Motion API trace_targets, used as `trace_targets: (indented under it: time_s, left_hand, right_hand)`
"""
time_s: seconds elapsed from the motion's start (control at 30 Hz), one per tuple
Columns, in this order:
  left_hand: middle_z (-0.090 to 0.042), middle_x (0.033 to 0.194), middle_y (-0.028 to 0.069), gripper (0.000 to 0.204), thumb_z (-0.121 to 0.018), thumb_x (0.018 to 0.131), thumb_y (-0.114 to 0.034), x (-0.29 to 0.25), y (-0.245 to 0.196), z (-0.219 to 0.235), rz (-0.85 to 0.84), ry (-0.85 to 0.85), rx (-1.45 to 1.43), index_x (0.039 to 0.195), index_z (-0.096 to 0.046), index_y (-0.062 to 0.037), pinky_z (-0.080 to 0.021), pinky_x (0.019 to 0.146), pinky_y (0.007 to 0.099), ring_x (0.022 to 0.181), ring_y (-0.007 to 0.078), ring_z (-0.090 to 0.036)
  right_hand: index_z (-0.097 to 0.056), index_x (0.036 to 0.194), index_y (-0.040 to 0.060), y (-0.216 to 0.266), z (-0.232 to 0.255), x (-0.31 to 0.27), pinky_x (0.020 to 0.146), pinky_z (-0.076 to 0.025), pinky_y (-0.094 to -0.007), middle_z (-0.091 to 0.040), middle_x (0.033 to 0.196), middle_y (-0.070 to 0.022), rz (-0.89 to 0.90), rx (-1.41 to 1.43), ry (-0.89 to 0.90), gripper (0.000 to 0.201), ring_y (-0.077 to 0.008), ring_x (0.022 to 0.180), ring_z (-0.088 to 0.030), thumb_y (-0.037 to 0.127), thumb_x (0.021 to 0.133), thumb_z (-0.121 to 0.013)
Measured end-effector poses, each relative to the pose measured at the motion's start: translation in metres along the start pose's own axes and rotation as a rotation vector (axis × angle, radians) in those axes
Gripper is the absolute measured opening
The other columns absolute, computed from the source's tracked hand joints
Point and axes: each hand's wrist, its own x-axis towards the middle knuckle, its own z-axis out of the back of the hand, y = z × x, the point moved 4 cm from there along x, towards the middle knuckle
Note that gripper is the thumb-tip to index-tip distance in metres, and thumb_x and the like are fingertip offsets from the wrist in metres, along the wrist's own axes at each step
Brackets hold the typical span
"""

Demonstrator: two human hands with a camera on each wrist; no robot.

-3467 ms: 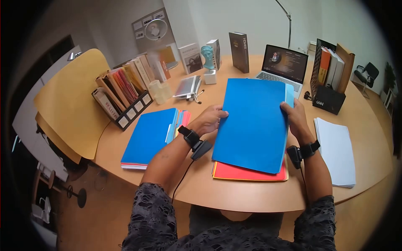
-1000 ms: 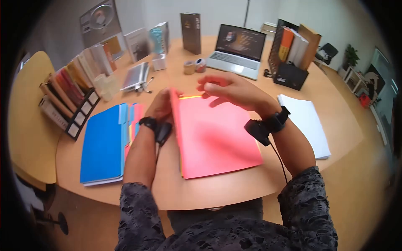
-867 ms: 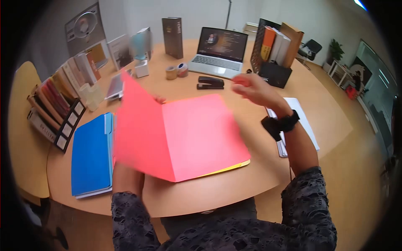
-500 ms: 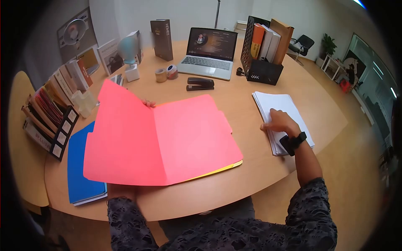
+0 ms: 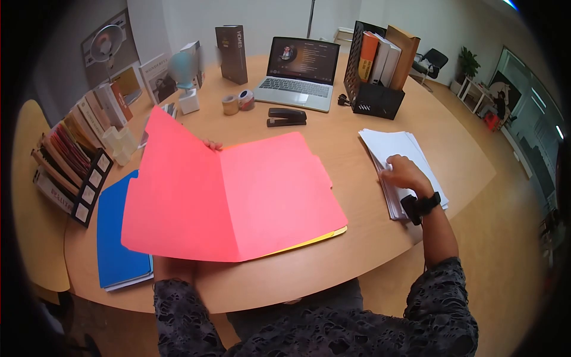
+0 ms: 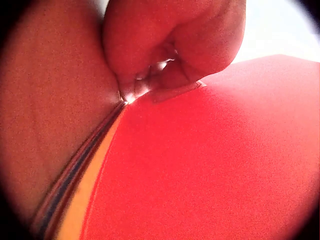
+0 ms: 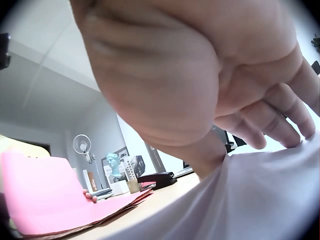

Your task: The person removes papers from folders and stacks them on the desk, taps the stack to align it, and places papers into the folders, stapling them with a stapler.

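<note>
The pink folder [image 5: 238, 196] lies open on the round wooden table [image 5: 333, 268], directly in front of the person. Its right half is flat on the table, with a small tab cut on the right edge, and a yellow folder [image 5: 321, 238] shows as a thin strip under its lower right corner. Its left cover is lifted and tilted to the left. The left hand [image 5: 212, 144] holds this cover at the top edge; in the left wrist view the fingers [image 6: 170, 45] are curled and pinch the pink card.

The right hand [image 5: 404, 172] is on the stack of white paper [image 5: 392, 149], which lies to the right of the folder and apart from it. In the right wrist view the thumb and fingers [image 7: 270, 120] bend onto the top sheets and seem to pinch them.

A blue folder [image 5: 116, 238] lies at the left, partly under the raised cover. The dark book [image 5: 232, 44] standing behind has white letters on its spine, too small to read
</note>
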Motion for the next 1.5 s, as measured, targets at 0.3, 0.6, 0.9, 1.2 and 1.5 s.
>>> trace_targets:
  time_s: [0.3,0.6,0.9,1.2,1.5]
  left_hand:
    - [-0.053,0.13,0.0147,0.045,-0.049,0.1,-0.026,-0.007,-0.015,-0.024,-0.007,-0.131,-0.114,0.138,-0.045,-0.0023,-0.042,0.104,0.0421,0.124,0.0278,-0.049]
    - [-0.055,0.128,0.0153,0.044,-0.05,0.1,-0.026,-0.001,-0.009,-0.029,-0.02,-0.133,-0.2,0.137,-0.046,-0.0019,-0.042,0.104,0.0422,0.122,0.0278,-0.05]
    - [-0.055,0.127,0.0154,0.044,-0.05,0.1,-0.028,0.011,0.009,-0.051,0.004,0.011,-0.246,0.135,-0.046,-0.0021,-0.043,0.103,0.0414,0.121,0.0274,-0.05]
    - [-0.055,0.127,0.0155,0.044,-0.05,0.1,-0.029,0.032,0.012,-0.064,-0.026,0.131,-0.29,0.134,-0.047,-0.0022,-0.044,0.102,0.0406,0.121,0.027,-0.051]
    - [-0.056,0.126,0.0156,0.044,-0.051,0.1,-0.031,0.048,0.024,-0.079,-0.01,0.239,-0.331,0.133,-0.048,-0.0023,-0.044,0.102,0.0399,0.12,0.0266,-0.052]
  right_hand:
    - [-0.065,0.081,-0.0053,-0.001,0.068,-0.002,0.077,-0.05,-0.0508,-0.063,0.084,-0.0293,-0.002,0.161,-0.403,0.021,-0.0449,0.083,-0.064,0.011,0.083,-0.051]
    - [-0.058,0.077,-0.0026,0.01,0.145,-0.007,0.075,-0.046,-0.0538,-0.061,0.077,-0.0267,0.167,-0.092,-0.763,0.018,-0.0443,0.079,-0.061,0.011,0.086,-0.051]
    - [-0.059,0.076,0.002,0.008,0.134,-0.008,0.061,-0.049,-0.0498,-0.06,0.07,-0.0199,0.236,-0.506,-0.776,0.005,-0.0413,0.065,-0.059,0.003,0.079,-0.056]
    - [-0.068,0.083,-0.0013,0.024,-0.003,0.008,0.069,-0.056,-0.048,-0.068,0.085,-0.0237,0.164,-0.403,-0.17,0.015,-0.0402,0.078,-0.068,0.011,0.081,-0.06]
    - [-0.069,0.092,-0.0044,0.025,0.006,0.006,0.082,-0.054,-0.0478,-0.068,0.096,-0.0279,-0.045,-0.202,0.026,0.024,-0.0429,0.09,-0.067,0.016,0.085,-0.058]
